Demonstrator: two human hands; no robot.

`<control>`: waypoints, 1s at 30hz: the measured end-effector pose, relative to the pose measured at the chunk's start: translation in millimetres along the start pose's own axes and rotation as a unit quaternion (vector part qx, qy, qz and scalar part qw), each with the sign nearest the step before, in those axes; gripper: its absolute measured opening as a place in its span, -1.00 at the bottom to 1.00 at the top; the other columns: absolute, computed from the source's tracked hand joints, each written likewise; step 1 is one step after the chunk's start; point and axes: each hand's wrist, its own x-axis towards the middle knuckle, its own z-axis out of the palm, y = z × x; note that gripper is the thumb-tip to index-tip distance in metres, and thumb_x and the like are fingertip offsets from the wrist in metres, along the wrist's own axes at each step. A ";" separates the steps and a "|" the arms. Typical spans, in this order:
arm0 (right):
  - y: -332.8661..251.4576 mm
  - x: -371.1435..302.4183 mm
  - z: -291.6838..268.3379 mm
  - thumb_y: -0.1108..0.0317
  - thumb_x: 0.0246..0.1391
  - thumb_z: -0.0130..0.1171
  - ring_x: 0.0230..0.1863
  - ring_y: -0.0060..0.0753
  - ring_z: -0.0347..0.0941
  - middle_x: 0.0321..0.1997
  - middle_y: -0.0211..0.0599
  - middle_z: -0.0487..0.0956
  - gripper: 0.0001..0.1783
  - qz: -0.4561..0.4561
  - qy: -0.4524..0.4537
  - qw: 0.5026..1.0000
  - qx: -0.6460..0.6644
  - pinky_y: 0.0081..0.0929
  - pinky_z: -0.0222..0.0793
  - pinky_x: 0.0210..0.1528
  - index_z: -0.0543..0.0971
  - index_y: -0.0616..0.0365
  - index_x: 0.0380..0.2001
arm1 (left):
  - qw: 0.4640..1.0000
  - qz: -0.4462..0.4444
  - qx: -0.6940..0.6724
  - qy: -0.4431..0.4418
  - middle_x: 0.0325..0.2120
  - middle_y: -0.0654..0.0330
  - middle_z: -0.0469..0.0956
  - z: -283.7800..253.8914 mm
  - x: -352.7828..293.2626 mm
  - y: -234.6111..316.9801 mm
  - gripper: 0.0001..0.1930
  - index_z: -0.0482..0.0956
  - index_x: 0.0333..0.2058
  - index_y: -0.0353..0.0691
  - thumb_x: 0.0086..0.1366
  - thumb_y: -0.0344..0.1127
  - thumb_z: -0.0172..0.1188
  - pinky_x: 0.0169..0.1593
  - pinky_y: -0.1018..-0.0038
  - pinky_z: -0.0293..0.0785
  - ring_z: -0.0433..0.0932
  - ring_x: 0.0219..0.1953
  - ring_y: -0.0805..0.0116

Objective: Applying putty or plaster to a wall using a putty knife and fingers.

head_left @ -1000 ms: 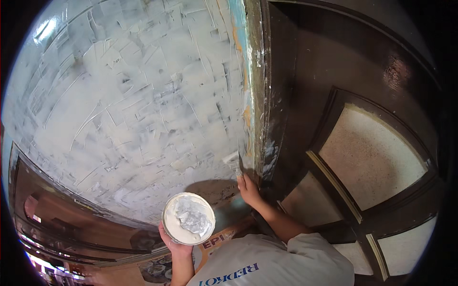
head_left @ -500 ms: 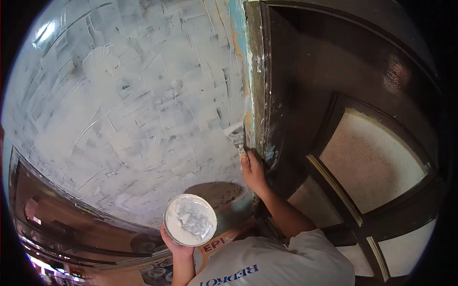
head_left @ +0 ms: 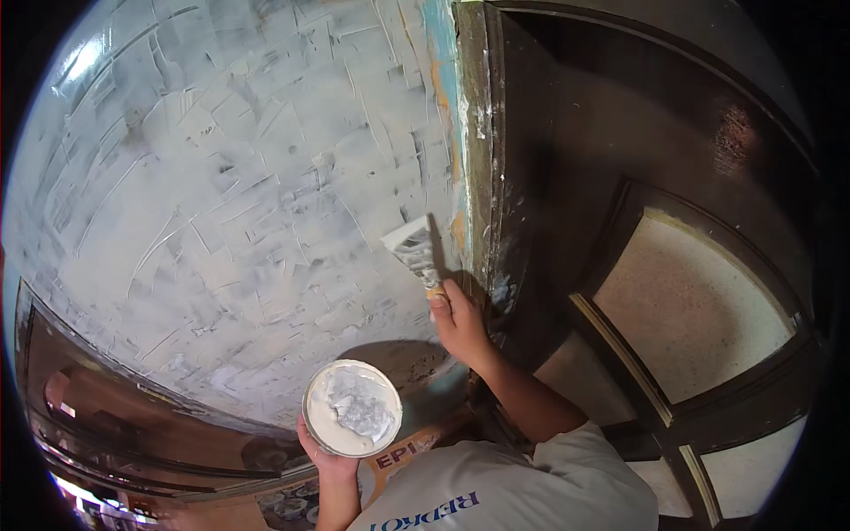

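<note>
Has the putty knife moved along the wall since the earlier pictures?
Yes. The putty knife in the right hand has gone up the plastered wall, staying close beside the dark door frame. The round dish in the left hand has barely shifted.

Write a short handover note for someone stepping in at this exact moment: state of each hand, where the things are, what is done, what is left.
Left hand: holds a round tub of white putty, low and near the body.
Right hand: grips a putty knife, blade against the wall beside the dark door frame.
Done: most of the wall carries rough white putty strokes.
Left: a blue and orange strip by the frame and a bare patch low on the wall remain uncovered.
</note>
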 end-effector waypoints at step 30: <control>119.6 -148.2 21.2 0.17 0.26 -0.06 -0.50 0.13 0.43 -0.57 -0.05 0.47 -0.74 0.109 -0.087 0.990 -0.033 -0.15 0.32 -0.47 0.38 0.17 -0.26 | 0.998 0.021 -0.025 -0.047 0.12 0.10 0.40 -10.2 -11.3 8.1 -0.46 0.37 0.14 -0.19 0.33 0.02 -0.23 0.26 0.16 0.19 0.33 0.17 0.10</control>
